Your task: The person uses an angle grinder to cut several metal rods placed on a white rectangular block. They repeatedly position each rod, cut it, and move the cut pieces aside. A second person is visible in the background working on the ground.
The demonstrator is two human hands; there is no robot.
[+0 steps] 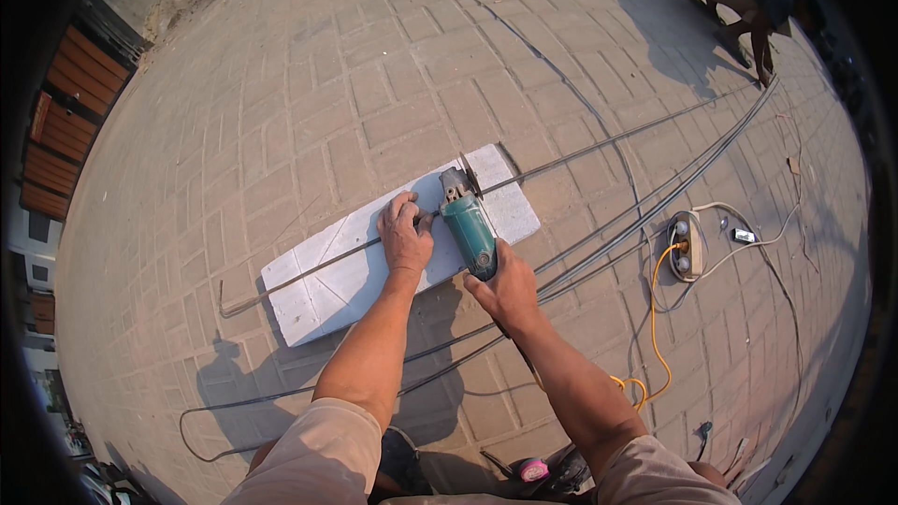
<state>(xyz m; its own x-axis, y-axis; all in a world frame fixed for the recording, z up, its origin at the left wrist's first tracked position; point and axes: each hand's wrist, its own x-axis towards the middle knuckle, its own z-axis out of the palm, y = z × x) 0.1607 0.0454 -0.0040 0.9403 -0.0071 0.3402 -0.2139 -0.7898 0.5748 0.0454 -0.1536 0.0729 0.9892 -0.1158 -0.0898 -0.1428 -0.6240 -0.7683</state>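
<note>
Steel rod pinned on a white block

Left hand (405, 236) presses the rod (327, 259) onto the block (327, 295); right hand (505, 288), grip closed, holds a green grinder (468, 224).

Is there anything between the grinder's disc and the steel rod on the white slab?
Nothing visible. The grinder, held by the right hand, has its disc right at the rod, which the left hand pins to the white slab beside it.
</note>
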